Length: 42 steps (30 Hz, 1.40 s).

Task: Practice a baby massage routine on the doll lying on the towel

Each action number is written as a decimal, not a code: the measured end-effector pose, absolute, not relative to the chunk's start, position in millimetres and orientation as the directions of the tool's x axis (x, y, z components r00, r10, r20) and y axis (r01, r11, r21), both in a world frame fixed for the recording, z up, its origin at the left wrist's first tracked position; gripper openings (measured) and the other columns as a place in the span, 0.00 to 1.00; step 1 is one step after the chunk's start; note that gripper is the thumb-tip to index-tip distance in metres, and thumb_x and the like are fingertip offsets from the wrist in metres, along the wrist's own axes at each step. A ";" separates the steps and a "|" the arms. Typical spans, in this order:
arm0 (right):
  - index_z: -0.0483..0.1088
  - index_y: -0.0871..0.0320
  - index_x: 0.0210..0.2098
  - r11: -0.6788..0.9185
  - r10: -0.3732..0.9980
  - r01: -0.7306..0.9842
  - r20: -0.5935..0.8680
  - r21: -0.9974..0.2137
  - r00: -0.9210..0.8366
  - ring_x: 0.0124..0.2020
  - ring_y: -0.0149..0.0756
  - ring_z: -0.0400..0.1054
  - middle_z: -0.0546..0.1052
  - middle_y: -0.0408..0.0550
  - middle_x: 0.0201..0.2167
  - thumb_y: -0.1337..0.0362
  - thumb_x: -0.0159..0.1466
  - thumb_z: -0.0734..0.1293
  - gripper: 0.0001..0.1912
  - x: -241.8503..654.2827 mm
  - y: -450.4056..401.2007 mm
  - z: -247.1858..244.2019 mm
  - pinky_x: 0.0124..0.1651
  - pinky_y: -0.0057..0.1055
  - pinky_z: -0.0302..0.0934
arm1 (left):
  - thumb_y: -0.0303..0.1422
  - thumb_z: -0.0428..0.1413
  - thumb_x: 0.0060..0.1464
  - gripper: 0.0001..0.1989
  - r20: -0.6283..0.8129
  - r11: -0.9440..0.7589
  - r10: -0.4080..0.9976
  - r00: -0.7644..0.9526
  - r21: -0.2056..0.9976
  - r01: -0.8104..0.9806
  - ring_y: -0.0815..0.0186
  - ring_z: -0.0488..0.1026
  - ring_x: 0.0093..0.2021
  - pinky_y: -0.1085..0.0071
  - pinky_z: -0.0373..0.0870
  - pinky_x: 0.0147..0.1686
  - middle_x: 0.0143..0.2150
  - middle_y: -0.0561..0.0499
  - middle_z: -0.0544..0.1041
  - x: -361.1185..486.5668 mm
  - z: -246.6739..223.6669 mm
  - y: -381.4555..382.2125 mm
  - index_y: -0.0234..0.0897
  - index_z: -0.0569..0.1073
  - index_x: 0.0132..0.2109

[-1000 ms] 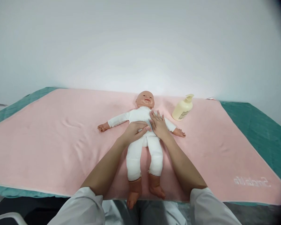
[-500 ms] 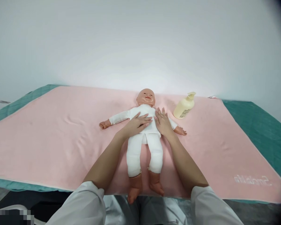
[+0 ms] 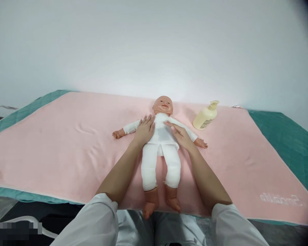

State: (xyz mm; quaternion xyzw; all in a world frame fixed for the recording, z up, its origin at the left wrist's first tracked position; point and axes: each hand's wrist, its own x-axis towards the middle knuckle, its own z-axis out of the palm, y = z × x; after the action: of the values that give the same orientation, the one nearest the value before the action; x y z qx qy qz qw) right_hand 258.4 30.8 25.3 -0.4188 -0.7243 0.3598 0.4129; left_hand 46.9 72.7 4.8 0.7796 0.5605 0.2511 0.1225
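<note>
A baby doll in white clothing lies on its back, head away from me, arms spread and feet over the near edge of a pink blanket. My left hand lies open along the left side of its chest, fingers pointing up toward the shoulder. On the right side of the chest rests my right hand, its fingers stretched out and angled inward. Neither hand holds anything.
A pale yellow pump bottle stands, looking tilted, beyond the doll's arm on the right. Green quilted cloth shows under the blanket's edges. A white wall rises behind.
My left hand has slid outward from the middle of the chest to its left side. My right hand's fingers have turned inward across the chest. The view has shifted slightly.
</note>
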 end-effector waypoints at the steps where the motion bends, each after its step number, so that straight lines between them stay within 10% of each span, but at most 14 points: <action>1: 0.73 0.50 0.57 0.377 0.888 0.248 0.272 -0.892 -0.371 0.68 0.41 0.60 0.74 0.46 0.60 0.42 0.68 0.57 0.28 258.1 27.4 28.8 0.73 0.45 0.50 | 0.36 0.38 0.68 0.27 0.254 -0.316 0.943 0.217 0.465 0.827 0.50 0.51 0.73 0.44 0.47 0.69 0.72 0.40 0.58 46.4 4.5 72.9 0.32 0.61 0.69; 10: 0.78 0.49 0.49 0.512 0.696 0.208 0.260 -0.833 -0.669 0.64 0.45 0.66 0.81 0.44 0.50 0.43 0.67 0.61 0.24 243.2 16.1 36.8 0.74 0.48 0.48 | 0.34 0.37 0.67 0.26 0.305 -0.325 0.931 0.201 0.442 0.836 0.51 0.54 0.72 0.43 0.48 0.69 0.69 0.39 0.63 41.8 -1.2 74.7 0.32 0.63 0.67; 15: 0.72 0.44 0.57 0.586 0.697 0.329 0.254 -0.740 -0.671 0.71 0.41 0.53 0.73 0.41 0.60 0.48 0.71 0.58 0.21 245.3 26.8 26.6 0.76 0.53 0.35 | 0.36 0.37 0.68 0.26 0.312 -0.349 0.924 0.224 0.441 0.827 0.50 0.55 0.72 0.41 0.48 0.69 0.70 0.38 0.62 40.3 -4.6 77.2 0.33 0.62 0.67; 24: 0.55 0.48 0.69 0.487 0.861 0.629 0.213 -0.606 -0.462 0.75 0.42 0.40 0.55 0.44 0.72 0.53 0.73 0.52 0.27 250.9 42.6 14.1 0.75 0.56 0.31 | 0.39 0.36 0.68 0.28 0.270 -0.333 0.934 0.232 0.429 0.840 0.49 0.54 0.72 0.41 0.47 0.69 0.70 0.37 0.60 42.1 -0.2 73.9 0.32 0.61 0.68; 35: 0.58 0.63 0.68 0.156 0.982 0.918 0.159 -0.365 -0.104 0.74 0.51 0.44 0.60 0.52 0.69 0.62 0.72 0.48 0.28 257.8 50.0 5.1 0.74 0.60 0.31 | 0.35 0.37 0.67 0.27 0.191 -0.288 0.955 0.225 0.429 0.856 0.51 0.50 0.73 0.45 0.43 0.71 0.72 0.41 0.57 45.1 11.2 68.1 0.31 0.60 0.69; 42: 0.56 0.66 0.68 0.144 0.985 0.943 0.131 -0.299 -0.109 0.74 0.50 0.44 0.59 0.52 0.70 0.62 0.73 0.47 0.29 256.0 46.9 7.2 0.74 0.59 0.34 | 0.43 0.40 0.68 0.26 0.329 -0.462 0.886 0.326 0.681 0.568 0.59 0.52 0.73 0.53 0.39 0.73 0.68 0.47 0.65 45.2 26.9 59.3 0.36 0.71 0.62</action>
State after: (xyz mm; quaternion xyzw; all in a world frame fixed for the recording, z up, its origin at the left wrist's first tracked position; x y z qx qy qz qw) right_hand 256.0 46.9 7.2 -0.6504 -0.7414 0.0701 0.1498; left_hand 45.2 59.3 26.9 0.7814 0.4654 0.3468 0.2292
